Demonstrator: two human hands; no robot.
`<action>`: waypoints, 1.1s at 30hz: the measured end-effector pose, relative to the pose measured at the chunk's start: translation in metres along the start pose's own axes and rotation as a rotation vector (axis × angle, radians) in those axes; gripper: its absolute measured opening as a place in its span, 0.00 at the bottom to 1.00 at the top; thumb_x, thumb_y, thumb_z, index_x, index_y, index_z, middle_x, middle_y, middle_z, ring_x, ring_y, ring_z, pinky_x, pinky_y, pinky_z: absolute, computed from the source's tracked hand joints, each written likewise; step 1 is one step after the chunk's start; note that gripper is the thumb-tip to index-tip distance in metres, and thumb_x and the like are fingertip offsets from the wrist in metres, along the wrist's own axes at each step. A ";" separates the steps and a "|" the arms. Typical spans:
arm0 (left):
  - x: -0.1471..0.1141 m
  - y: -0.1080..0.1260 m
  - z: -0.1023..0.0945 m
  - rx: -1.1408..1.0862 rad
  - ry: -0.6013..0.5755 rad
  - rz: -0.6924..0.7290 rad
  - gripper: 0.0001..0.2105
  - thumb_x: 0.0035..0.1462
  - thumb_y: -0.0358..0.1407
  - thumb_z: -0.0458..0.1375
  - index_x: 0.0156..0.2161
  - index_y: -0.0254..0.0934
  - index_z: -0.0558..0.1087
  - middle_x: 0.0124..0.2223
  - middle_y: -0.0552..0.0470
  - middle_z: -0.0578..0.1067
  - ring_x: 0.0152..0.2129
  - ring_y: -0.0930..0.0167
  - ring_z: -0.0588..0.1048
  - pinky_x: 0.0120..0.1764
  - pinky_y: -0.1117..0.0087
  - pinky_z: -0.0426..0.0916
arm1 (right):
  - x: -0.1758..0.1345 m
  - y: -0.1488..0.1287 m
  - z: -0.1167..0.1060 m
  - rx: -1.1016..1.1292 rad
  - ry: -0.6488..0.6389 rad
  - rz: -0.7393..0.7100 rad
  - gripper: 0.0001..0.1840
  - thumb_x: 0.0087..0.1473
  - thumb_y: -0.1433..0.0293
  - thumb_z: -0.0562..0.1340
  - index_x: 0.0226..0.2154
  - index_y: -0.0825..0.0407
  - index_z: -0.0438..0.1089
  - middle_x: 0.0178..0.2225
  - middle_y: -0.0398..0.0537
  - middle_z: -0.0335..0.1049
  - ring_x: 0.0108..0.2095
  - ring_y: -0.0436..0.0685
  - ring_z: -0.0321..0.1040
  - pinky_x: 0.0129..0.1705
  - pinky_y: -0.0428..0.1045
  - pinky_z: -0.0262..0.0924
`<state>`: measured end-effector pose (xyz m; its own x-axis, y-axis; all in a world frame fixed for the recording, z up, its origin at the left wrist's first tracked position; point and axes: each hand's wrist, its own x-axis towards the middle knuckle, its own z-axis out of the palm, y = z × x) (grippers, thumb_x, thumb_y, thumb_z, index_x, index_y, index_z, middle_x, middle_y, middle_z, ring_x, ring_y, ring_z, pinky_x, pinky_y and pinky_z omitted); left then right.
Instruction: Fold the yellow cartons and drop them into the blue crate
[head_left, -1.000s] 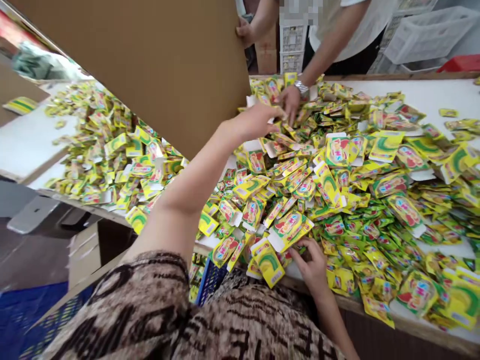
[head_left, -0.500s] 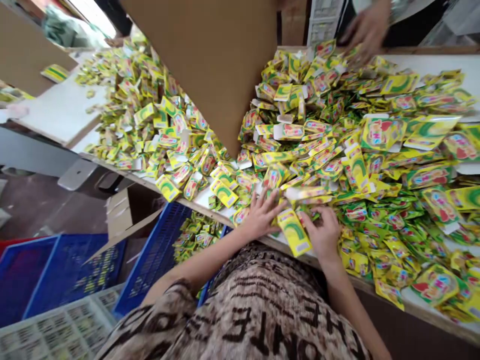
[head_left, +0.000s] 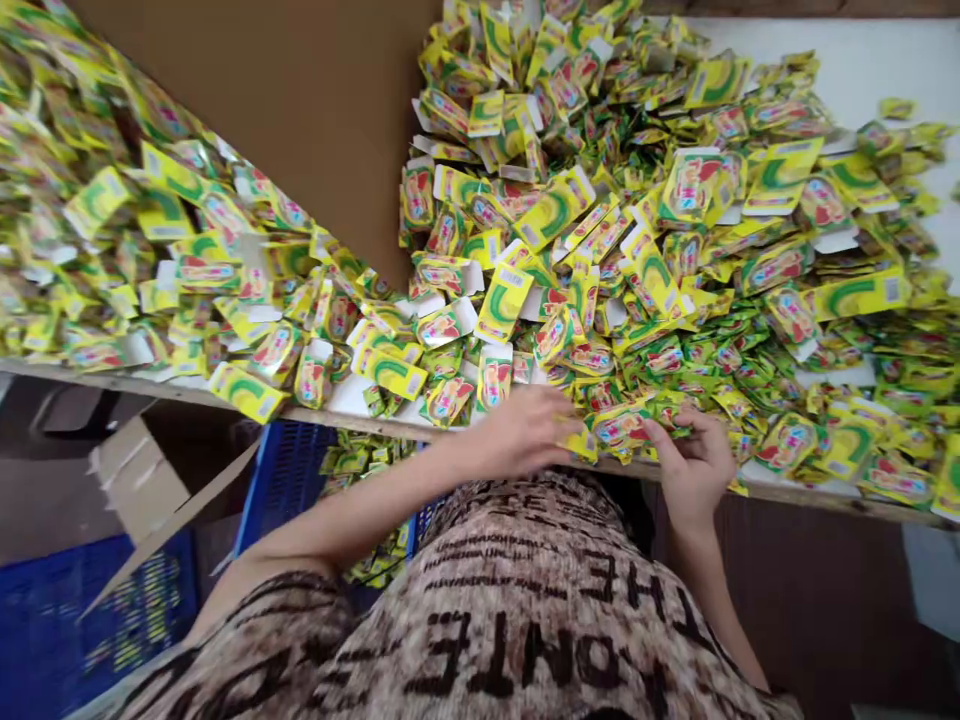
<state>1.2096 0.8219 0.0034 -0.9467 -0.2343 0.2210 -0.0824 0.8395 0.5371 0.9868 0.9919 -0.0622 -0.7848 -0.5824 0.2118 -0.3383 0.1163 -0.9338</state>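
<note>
Hands [head_left: 611, 445] drawn to edge; carton [head_left: 611, 428] lies crosswise.

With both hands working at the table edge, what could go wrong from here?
1. The packets are heaped right up to the table edge, so a sweep of the left hand or right hand may push some off.
2. Fallen packets could miss the blue crate below and land on the floor.
3. The tilted cardboard sheet rests among the packets and might slide.
</note>
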 end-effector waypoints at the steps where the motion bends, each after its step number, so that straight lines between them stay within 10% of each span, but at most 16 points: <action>1: -0.003 0.011 0.026 -0.001 -0.123 0.116 0.18 0.63 0.38 0.56 0.58 0.55 0.70 0.61 0.53 0.72 0.63 0.63 0.65 0.67 0.51 0.53 | -0.002 0.001 -0.001 0.007 0.017 0.027 0.18 0.48 0.60 0.73 0.35 0.53 0.70 0.39 0.48 0.72 0.29 0.49 0.67 0.27 0.45 0.59; 6: 0.016 -0.009 0.083 0.323 -0.336 0.197 0.23 0.65 0.43 0.55 0.64 0.53 0.64 0.70 0.45 0.59 0.70 0.54 0.49 0.65 0.40 0.48 | 0.006 0.004 -0.003 0.000 0.150 -0.047 0.18 0.48 0.58 0.73 0.33 0.53 0.72 0.36 0.49 0.73 0.33 0.54 0.70 0.31 0.48 0.64; 10: 0.052 -0.059 0.021 0.547 -0.272 0.089 0.22 0.66 0.32 0.51 0.63 0.51 0.65 0.69 0.45 0.61 0.68 0.55 0.54 0.62 0.39 0.52 | 0.012 0.010 -0.005 0.027 0.200 -0.042 0.19 0.46 0.56 0.73 0.33 0.53 0.73 0.34 0.50 0.74 0.32 0.55 0.71 0.32 0.49 0.65; 16: 0.063 -0.089 -0.064 0.505 0.378 -0.320 0.09 0.63 0.36 0.57 0.46 0.41 0.76 0.50 0.45 0.78 0.53 0.59 0.71 0.59 0.44 0.56 | -0.002 0.004 0.005 0.121 -0.003 0.040 0.18 0.49 0.57 0.71 0.35 0.52 0.72 0.34 0.47 0.74 0.31 0.54 0.71 0.33 0.49 0.67; 19: 0.048 -0.060 -0.042 0.230 0.623 -0.398 0.09 0.63 0.42 0.58 0.40 0.40 0.76 0.42 0.49 0.80 0.42 0.66 0.75 0.53 0.54 0.66 | -0.008 0.003 0.018 0.120 -0.163 0.016 0.16 0.51 0.58 0.70 0.35 0.51 0.73 0.35 0.46 0.74 0.30 0.52 0.69 0.33 0.48 0.67; 26: 0.012 0.006 0.091 -0.611 0.155 -0.583 0.24 0.49 0.50 0.68 0.46 0.35 0.76 0.36 0.49 0.79 0.37 0.64 0.77 0.42 0.65 0.72 | -0.010 0.003 0.036 0.086 -0.382 -0.187 0.11 0.57 0.60 0.67 0.39 0.49 0.72 0.39 0.47 0.75 0.40 0.56 0.73 0.41 0.51 0.70; 33: -0.002 -0.004 0.097 -0.694 0.182 -0.638 0.21 0.51 0.52 0.66 0.38 0.34 0.75 0.32 0.52 0.75 0.33 0.67 0.72 0.38 0.68 0.69 | -0.011 -0.013 0.042 -0.063 -0.469 -0.446 0.07 0.60 0.69 0.63 0.42 0.49 0.71 0.49 0.53 0.73 0.52 0.60 0.68 0.55 0.60 0.65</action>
<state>1.1814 0.8666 -0.0779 -0.7199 -0.6681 -0.1883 -0.3074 0.0635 0.9495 1.0213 0.9630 -0.0643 -0.2570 -0.8733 0.4140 -0.6201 -0.1796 -0.7637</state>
